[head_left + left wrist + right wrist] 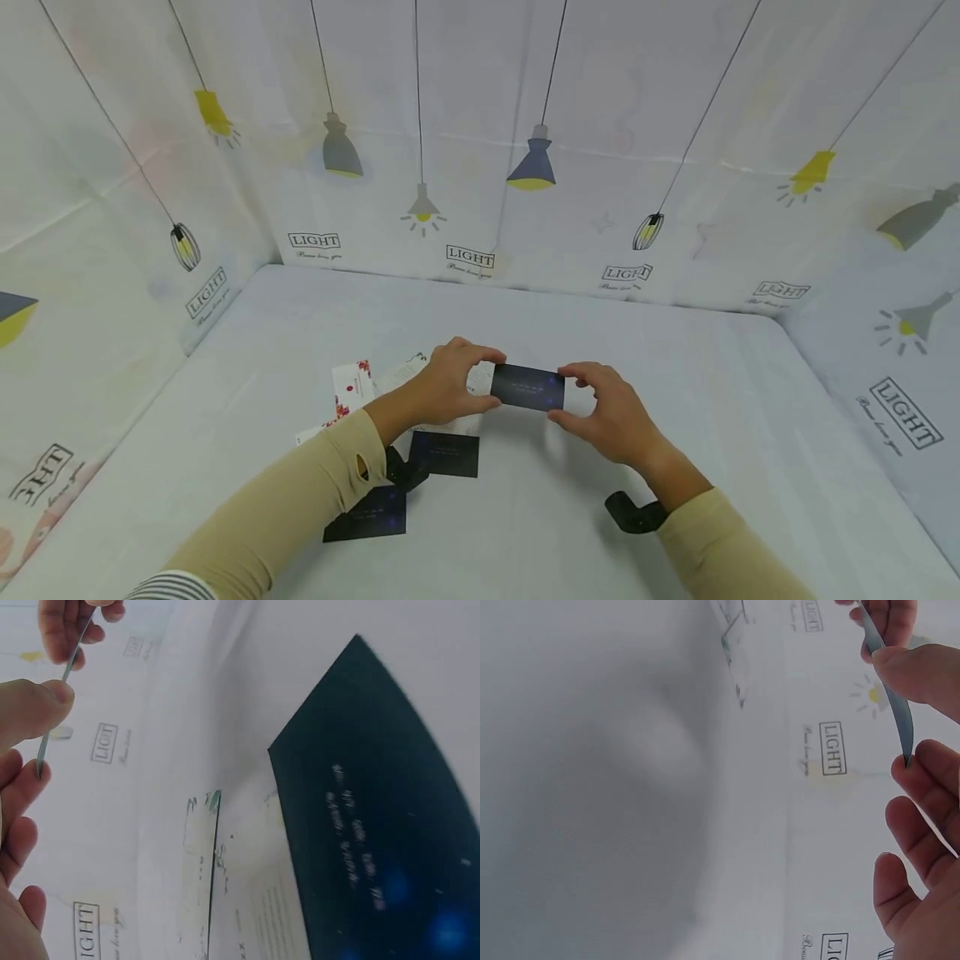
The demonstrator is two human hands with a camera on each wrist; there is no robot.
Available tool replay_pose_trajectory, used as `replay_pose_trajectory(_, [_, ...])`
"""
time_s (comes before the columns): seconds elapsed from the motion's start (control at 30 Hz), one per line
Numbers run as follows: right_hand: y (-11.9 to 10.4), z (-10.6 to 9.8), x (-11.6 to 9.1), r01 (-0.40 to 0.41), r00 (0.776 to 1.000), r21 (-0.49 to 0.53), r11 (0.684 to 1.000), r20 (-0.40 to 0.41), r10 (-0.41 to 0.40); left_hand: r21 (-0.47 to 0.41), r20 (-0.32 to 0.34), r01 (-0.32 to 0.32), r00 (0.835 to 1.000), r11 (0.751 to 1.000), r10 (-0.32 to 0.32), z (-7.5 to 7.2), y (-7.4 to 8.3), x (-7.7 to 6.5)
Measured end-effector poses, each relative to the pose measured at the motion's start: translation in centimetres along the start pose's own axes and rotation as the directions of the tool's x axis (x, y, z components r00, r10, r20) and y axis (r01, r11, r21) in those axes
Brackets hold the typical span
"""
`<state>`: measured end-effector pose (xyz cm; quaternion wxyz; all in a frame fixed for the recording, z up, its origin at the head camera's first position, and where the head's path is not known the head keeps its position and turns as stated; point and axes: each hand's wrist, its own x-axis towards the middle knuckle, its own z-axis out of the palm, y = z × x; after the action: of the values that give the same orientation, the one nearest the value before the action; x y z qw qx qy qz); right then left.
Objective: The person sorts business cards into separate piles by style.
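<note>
Above the table, a dark blue card (pixel 528 387) with small pale print is held level between both hands. My left hand (pixel 454 382) pinches its left end between thumb and fingers. At the opposite end, my right hand (pixel 613 414) grips the corners the same way. Both wrist views catch the card (pixel 897 712) nearly edge-on, slightly bowed, with the thumb on one side. Below the left forearm lie two more dark cards, one (pixel 445 455) by the wrist and another (pixel 369 515) nearer, partly covered by the sleeve.
White cards with red floral print (pixel 351 385) lie left of the left hand, some overlapping and partly hidden by the arm. A white table (pixel 540 533) meets a patterned cloth backdrop (pixel 465 100) at the back and sides. Each wrist carries a black mount (pixel 633 514).
</note>
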<state>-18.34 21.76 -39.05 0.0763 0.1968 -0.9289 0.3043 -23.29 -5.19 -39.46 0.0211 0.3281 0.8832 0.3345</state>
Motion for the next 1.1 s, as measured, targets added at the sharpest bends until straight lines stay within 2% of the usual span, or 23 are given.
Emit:
replay_pose_trajectory(0.2, [1.1,-0.7,1.0,-0.042,0.999,-0.013,0.999,0.008,0.042,0.001,0.018,0.057,0.998,0.998,-0.057,0.4,0.1,1.9])
replay_pose_trajectory(0.4, [2.3,-0.6,1.5,-0.109,0.993,0.006,0.994,0.043,0.109,-0.031,0.036,0.130,0.991,0.991,-0.128,1.1,0.0,3.2])
replay_pose_trajectory(0.53, [3.1,-0.7,2.2,-0.112,0.993,0.004,0.994,0.035,0.112,-0.016,0.037,0.156,0.987,0.988,-0.155,1.4,-0.1,4.1])
replay_pose_trajectory(0.73, [4.3,-0.5,3.4,-0.126,0.992,0.006,0.992,0.030,0.126,0.018,0.015,0.170,0.985,0.985,-0.170,2.1,-0.7,5.5])
replay_pose_trajectory(0.93, [5.3,0.0,4.1,-0.159,0.986,0.013,0.987,0.048,0.158,0.044,0.023,0.185,0.982,0.982,-0.186,2.8,-1.4,6.5])
replay_pose_trajectory(1.1, [5.7,0.3,4.7,-0.175,0.983,0.010,0.985,0.053,0.174,0.110,0.013,0.178,0.983,0.978,-0.181,3.1,-2.0,7.3])
